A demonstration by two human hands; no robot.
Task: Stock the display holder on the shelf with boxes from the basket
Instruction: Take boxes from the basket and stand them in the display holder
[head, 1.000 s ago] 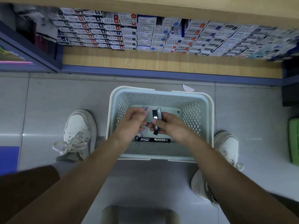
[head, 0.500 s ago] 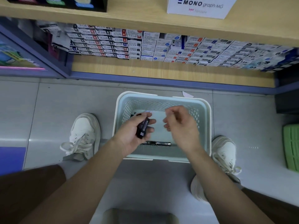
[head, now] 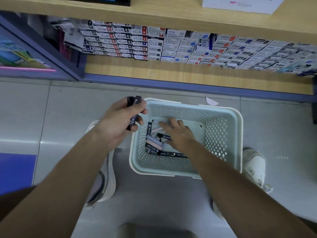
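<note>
A pale perforated plastic basket (head: 221, 134) stands on the floor between my feet. Several slim dark and grey boxes (head: 153, 143) lie in a heap in its left half. My left hand (head: 118, 122) is raised over the basket's left rim and grips a small bundle of dark slim boxes (head: 134, 107). My right hand (head: 176, 133) reaches down inside the basket, fingers spread flat over the loose boxes; I cannot see whether it holds one. A white MONO graph display box (head: 240, 4) sits on the upper shelf at the top right.
The lower wooden shelf (head: 171, 74) is packed with rows of small pen refill boxes (head: 171, 47). My white shoes (head: 253, 167) flank the basket. A grey stool top (head: 154, 231) is at the bottom edge. A scrap of paper (head: 211, 101) lies behind the basket.
My left hand has lifted the dark boxes up and left, out over the basket's rim. My right hand has gone back down into the basket onto the loose boxes.
</note>
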